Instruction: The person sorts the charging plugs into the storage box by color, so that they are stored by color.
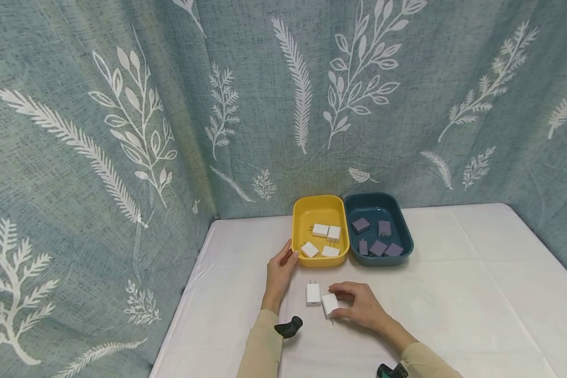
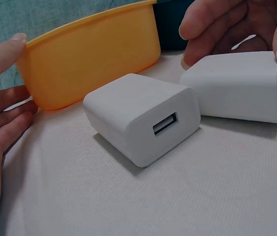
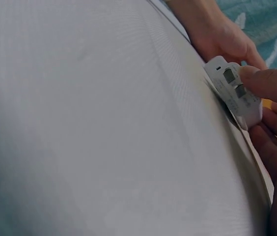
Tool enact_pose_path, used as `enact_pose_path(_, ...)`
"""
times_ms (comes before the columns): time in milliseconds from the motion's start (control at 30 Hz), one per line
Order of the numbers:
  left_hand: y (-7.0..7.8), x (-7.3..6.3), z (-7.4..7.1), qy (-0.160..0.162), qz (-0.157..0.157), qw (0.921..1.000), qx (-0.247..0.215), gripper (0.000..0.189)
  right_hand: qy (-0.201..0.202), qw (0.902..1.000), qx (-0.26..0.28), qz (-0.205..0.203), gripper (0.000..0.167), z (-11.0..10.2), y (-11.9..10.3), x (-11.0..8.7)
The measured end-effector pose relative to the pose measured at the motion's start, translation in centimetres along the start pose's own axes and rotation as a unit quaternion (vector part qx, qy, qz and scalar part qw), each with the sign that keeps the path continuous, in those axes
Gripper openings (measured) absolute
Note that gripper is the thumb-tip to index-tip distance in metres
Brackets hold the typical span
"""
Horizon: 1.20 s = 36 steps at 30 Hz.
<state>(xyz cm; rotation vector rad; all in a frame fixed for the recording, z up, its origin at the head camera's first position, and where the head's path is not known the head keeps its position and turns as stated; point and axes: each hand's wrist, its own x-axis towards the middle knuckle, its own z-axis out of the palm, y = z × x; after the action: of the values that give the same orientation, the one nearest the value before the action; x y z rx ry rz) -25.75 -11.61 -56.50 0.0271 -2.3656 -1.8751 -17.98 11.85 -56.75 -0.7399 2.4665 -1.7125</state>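
Note:
My right hand pinches a white USB charger plug low over the cloth, its prongs toward the near side. In the right wrist view the thumb lies against the pronged face of that plug. Just left of it, another white charger plug lies with prongs pointing away; the left wrist view shows its USB port. My left hand touches the near left corner of the yellow bin, fingers fairly straight, one fingertip at the rim. Several white plugs lie inside that bin.
Right beside the yellow bin stands a dark blue bin holding several purple-grey charger plugs. White cloth covers the table. A patterned teal curtain hangs behind the bins and along both sides.

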Motion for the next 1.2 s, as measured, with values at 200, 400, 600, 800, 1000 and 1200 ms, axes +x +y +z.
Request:
enact_pose_path(200, 0.0, -0.1, 0.0, -0.003, 0.002, 1.0, -0.004, 0.055, 0.027, 0.9989, -0.038, -0.004, 0.052, -0.3, -0.4, 0.2)
enact_pose_path(400, 0.1, -0.1, -0.1, -0.006, 0.001, 0.9999, -0.008, 0.057, 0.049, 0.9978, -0.044, -0.013, 0.049, -0.6, -0.6, 0.7)
enact_pose_path(600, 0.0, -0.1, -0.1, -0.007, 0.003, 0.9999, -0.009, 0.057, 0.054, 0.9983, -0.021, 0.01, 0.049, -0.8, -1.6, 1.5)
enact_pose_path(800, 0.0, -0.1, -0.1, -0.004, 0.0, 1.0, -0.007, 0.053, 0.066, 0.9977, -0.013, 0.0, 0.046, -1.3, -2.4, 2.6)
enact_pose_path(1000, 0.2, -0.2, 0.0, -0.002, -0.007, 1.0, 0.0, 0.051, 0.101, 0.994, -0.011, -0.041, 0.044, -1.7, -3.1, 3.8)
enact_pose_path(1200, 0.4, -0.1, 0.0, 0.0, -0.006, 1.0, 0.003, 0.05, 0.133, 0.9891, -0.035, -0.053, 0.043, -1.8, -3.5, 5.0)
